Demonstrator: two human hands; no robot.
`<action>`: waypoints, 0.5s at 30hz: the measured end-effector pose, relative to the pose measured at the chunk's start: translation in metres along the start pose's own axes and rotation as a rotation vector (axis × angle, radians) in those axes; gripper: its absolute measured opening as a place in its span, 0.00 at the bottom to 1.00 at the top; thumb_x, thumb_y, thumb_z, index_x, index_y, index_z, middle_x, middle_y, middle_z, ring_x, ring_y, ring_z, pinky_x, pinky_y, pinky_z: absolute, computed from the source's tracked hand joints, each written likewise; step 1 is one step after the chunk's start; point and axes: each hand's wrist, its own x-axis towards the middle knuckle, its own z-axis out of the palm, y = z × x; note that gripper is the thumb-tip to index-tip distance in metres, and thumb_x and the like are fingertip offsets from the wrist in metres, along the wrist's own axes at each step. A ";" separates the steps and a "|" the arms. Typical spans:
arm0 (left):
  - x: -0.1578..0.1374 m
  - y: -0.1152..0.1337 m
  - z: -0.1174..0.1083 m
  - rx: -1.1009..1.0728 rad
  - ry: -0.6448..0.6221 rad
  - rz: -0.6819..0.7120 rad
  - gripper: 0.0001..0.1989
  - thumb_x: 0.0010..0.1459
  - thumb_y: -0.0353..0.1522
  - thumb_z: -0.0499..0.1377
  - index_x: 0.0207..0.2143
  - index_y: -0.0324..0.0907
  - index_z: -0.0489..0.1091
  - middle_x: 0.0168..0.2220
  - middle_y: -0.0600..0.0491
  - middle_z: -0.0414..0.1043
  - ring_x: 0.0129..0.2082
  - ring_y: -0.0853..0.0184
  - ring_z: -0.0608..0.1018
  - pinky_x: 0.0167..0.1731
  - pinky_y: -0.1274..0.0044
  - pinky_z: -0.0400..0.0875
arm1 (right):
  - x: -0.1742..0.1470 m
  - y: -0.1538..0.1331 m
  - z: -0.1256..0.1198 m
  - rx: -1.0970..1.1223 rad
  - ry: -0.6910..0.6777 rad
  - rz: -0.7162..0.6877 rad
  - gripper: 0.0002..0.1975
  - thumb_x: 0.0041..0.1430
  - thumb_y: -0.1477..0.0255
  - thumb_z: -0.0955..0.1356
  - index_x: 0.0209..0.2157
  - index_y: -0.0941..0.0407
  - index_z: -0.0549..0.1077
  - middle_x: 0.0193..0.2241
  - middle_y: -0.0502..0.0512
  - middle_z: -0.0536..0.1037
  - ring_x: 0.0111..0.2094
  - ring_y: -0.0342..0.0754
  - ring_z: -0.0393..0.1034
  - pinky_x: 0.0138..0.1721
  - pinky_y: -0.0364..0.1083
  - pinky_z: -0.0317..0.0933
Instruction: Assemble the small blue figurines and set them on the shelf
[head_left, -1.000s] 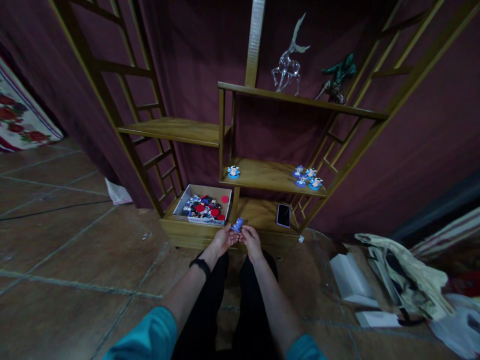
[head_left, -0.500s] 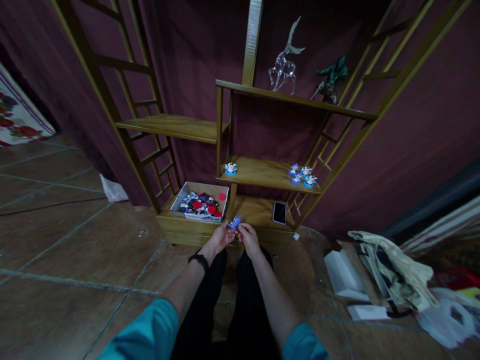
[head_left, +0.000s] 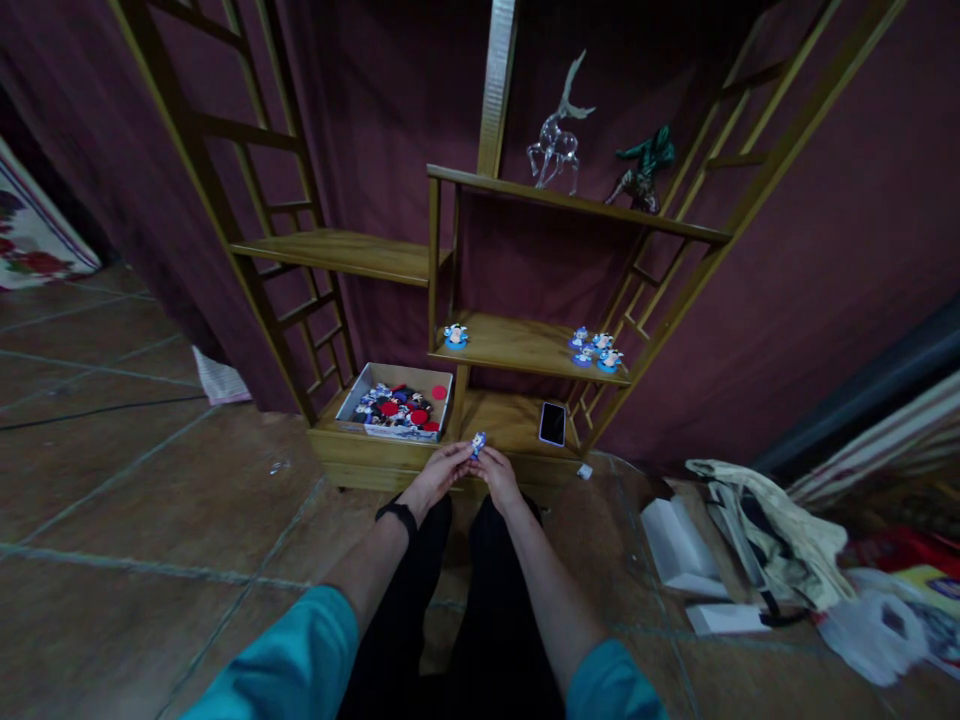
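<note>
A small blue-and-white figurine (head_left: 478,441) stands roughly upright between the fingertips of both hands, in front of the shelf's lower edge. My left hand (head_left: 441,472) is closed on its left side, and my right hand (head_left: 497,475) pinches it low on the right. Just beyond my left hand, an open box (head_left: 448,405) holds a jumble of several similar figurines, some with red round bases. On the shelf board (head_left: 517,345) above stand a single blue-based figurine (head_left: 455,336) at the left and a cluster of several figurines (head_left: 595,347) at the right.
A phone (head_left: 553,424) lies on the lowest board, right of my hands. Higher up stand a clear deer ornament (head_left: 555,145) and a dark green statuette (head_left: 643,168). On the floor to the right are a white box (head_left: 681,545), a pale cloth bag (head_left: 787,540) and plastic bags (head_left: 870,625).
The figurine has been turned from a tilted position with its blue side showing to nearly upright with white showing. Both hands have drawn closer together around it. The view has shifted slightly.
</note>
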 end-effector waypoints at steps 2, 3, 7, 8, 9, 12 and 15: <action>0.000 -0.001 0.001 -0.008 0.021 0.025 0.17 0.42 0.28 0.68 0.37 0.36 0.74 0.33 0.47 0.76 0.30 0.69 0.76 0.31 0.79 0.68 | -0.001 0.001 0.000 -0.003 -0.016 -0.011 0.17 0.40 0.64 0.73 0.33 0.58 0.76 0.32 0.56 0.79 0.32 0.47 0.74 0.37 0.48 0.68; 0.000 -0.002 0.000 -0.011 0.039 0.039 0.18 0.40 0.27 0.68 0.37 0.36 0.74 0.33 0.47 0.76 0.30 0.69 0.76 0.32 0.79 0.67 | -0.002 0.001 0.000 -0.007 -0.025 -0.012 0.16 0.40 0.65 0.73 0.33 0.58 0.76 0.32 0.55 0.80 0.33 0.47 0.74 0.38 0.48 0.68; 0.001 -0.006 -0.002 0.012 0.117 0.097 0.17 0.36 0.25 0.69 0.33 0.36 0.73 0.30 0.50 0.75 0.28 0.70 0.75 0.31 0.79 0.66 | -0.005 0.000 0.004 -0.020 -0.068 0.011 0.14 0.41 0.68 0.73 0.32 0.58 0.76 0.33 0.55 0.80 0.35 0.47 0.74 0.39 0.47 0.68; 0.001 -0.007 -0.002 0.023 0.131 0.113 0.17 0.35 0.25 0.69 0.32 0.36 0.73 0.29 0.50 0.75 0.28 0.70 0.75 0.30 0.79 0.66 | -0.006 -0.001 0.006 -0.019 -0.080 0.022 0.13 0.41 0.69 0.73 0.32 0.58 0.76 0.33 0.55 0.80 0.34 0.47 0.74 0.39 0.47 0.68; 0.000 -0.007 -0.002 0.032 0.141 0.128 0.16 0.35 0.25 0.69 0.32 0.36 0.73 0.29 0.51 0.74 0.28 0.70 0.75 0.31 0.79 0.66 | -0.007 -0.001 0.006 -0.016 -0.088 0.032 0.13 0.41 0.70 0.72 0.32 0.59 0.76 0.32 0.55 0.80 0.34 0.47 0.74 0.39 0.46 0.68; -0.003 -0.008 0.000 0.029 0.151 0.159 0.16 0.36 0.26 0.69 0.31 0.36 0.73 0.30 0.51 0.74 0.30 0.70 0.75 0.33 0.79 0.66 | -0.008 -0.003 0.007 0.005 -0.097 0.057 0.13 0.40 0.71 0.73 0.32 0.59 0.76 0.31 0.55 0.80 0.33 0.47 0.74 0.38 0.47 0.69; -0.008 -0.007 0.000 -0.027 0.127 0.146 0.12 0.40 0.28 0.68 0.31 0.36 0.73 0.31 0.49 0.75 0.31 0.70 0.75 0.33 0.79 0.67 | -0.007 -0.003 0.006 0.030 -0.050 0.071 0.11 0.39 0.71 0.74 0.29 0.59 0.76 0.29 0.55 0.79 0.31 0.47 0.74 0.37 0.47 0.69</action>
